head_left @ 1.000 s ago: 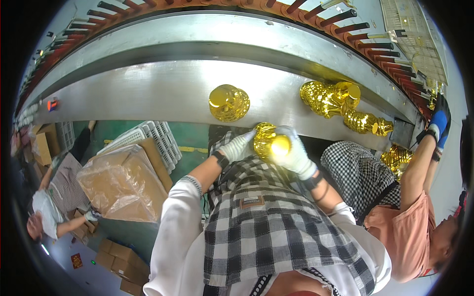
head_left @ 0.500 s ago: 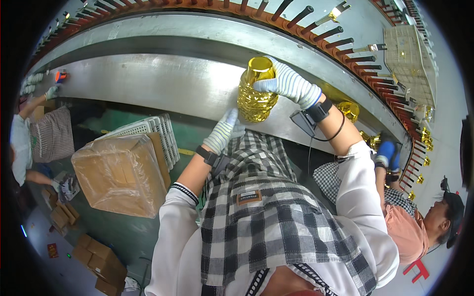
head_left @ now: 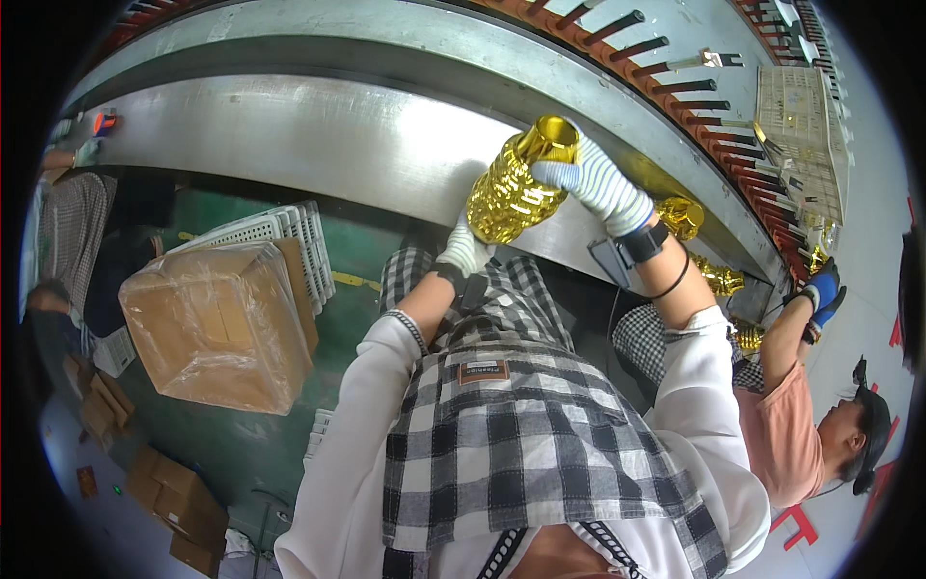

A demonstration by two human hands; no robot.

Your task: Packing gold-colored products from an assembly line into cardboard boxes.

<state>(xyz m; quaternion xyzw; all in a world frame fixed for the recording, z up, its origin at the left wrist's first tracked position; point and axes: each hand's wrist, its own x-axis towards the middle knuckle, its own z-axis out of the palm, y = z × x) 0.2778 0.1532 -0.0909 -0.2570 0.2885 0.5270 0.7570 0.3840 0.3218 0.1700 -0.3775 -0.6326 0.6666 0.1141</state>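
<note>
A shiny gold vase (head_left: 513, 196) with a crinkled body and a smooth, open neck is tilted over the near edge of the metal ledge (head_left: 289, 135), its mouth up and to the right. My right hand (head_left: 606, 190), in a striped glove, is closed around the neck with the thumb across its front. At the bottom end my left hand (head_left: 467, 248), gloved too, supports the vase; its fingers are partly hidden behind the base.
More gold vases (head_left: 681, 218) lie along the ledge to the right, near a co-worker (head_left: 791, 425) in blue gloves. A curved rail of upright dark rods (head_left: 666, 68) runs beyond. A plastic-wrapped carton (head_left: 217, 323) and white crates (head_left: 304, 251) stand at left.
The vase has gone from nearly upright to tilted, its mouth shifting right. My left hand has moved right and come onto its base. The right hand has kept its hold on the neck.
</note>
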